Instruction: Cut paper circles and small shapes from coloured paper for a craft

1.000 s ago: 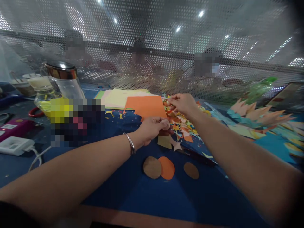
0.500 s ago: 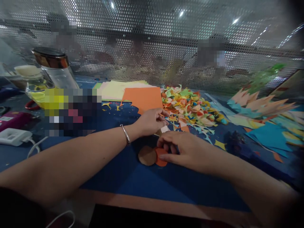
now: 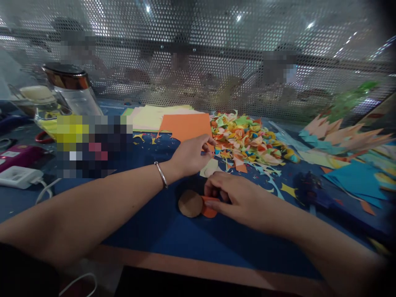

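Observation:
My left hand, a bracelet on its wrist, lies on the blue mat with its fingers curled and pinched at the edge of an orange paper sheet. A pale paper scrap lies just under it. My right hand rests lower on the mat, its fingers closed on an orange paper circle. That circle overlaps a brown paper circle to its left. Behind both hands lies a heap of coloured paper scraps.
A glass jar with a metal lid stands far left, near a white charger with its cable. Pale paper sheets lie at the back. Blue and peach cut paper covers the right side. A perforated screen closes off the back.
My right hand came back from the scrap heap down to the orange circle and closed on it. My left hand shifted slightly up toward the orange sheet.

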A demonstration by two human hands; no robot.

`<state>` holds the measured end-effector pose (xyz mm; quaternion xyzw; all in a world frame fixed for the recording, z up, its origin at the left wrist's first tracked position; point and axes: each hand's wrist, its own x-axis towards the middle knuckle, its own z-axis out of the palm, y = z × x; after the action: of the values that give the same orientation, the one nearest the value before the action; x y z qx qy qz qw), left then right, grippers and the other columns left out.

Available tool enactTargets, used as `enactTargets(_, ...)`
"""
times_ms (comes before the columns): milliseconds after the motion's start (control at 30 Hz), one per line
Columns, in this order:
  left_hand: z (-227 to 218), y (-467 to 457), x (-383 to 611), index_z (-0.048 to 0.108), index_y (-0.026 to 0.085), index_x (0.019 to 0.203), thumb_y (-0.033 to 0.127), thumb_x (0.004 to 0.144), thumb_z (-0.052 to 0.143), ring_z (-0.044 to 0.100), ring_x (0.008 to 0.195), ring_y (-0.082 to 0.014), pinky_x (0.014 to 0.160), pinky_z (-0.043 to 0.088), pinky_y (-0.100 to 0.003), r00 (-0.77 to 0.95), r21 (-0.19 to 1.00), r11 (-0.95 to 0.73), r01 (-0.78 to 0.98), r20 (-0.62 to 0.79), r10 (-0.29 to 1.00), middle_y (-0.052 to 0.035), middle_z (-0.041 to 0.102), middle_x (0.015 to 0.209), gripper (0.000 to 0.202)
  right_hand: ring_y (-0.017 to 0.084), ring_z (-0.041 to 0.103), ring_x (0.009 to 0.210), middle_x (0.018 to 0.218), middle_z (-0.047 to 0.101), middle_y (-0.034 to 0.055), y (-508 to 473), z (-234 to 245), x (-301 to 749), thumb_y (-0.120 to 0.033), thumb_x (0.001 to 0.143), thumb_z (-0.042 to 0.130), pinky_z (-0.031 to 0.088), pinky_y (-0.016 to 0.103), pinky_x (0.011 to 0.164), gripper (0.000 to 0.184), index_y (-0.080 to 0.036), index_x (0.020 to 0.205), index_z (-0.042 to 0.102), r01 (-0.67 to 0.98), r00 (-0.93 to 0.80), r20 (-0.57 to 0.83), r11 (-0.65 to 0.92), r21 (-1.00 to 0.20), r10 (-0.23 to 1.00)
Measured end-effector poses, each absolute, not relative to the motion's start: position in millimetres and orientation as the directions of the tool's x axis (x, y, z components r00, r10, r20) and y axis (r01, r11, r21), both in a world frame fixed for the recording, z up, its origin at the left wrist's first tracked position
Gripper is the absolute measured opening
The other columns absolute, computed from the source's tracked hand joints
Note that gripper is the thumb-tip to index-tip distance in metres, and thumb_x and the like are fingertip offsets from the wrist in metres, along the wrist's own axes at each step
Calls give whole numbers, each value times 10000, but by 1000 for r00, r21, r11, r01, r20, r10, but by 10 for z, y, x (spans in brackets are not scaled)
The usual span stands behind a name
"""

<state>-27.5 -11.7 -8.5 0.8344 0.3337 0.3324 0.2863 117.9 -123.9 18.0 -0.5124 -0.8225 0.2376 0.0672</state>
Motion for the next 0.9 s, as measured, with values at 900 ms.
enactTargets(900,109,-279,-178,577,110,743,-36,782,625,612,583,-55,630,490,-203,532,940,251,-230,-94,841,22,620,666,159,154,623,705,971,619,56,-1038,190,1605,-373,869,652,510,282,585,187,-231,987,617,744,-158,479,423,-517,864)
